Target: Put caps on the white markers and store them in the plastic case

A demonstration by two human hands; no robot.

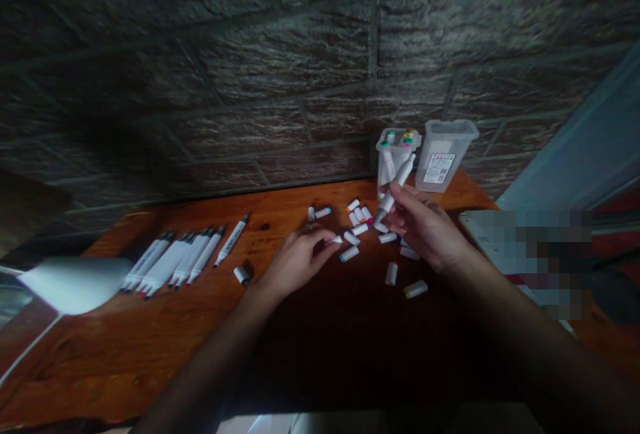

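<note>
Head view: tub [400, 148] behind held marker [404, 171]

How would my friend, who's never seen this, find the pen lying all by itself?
On the table, look left of the left hand for the row of pens. Just past the row's right end, across a small gap, lies one white pen. It touches no other pen, while its neighbours lie bunched side by side.
</note>
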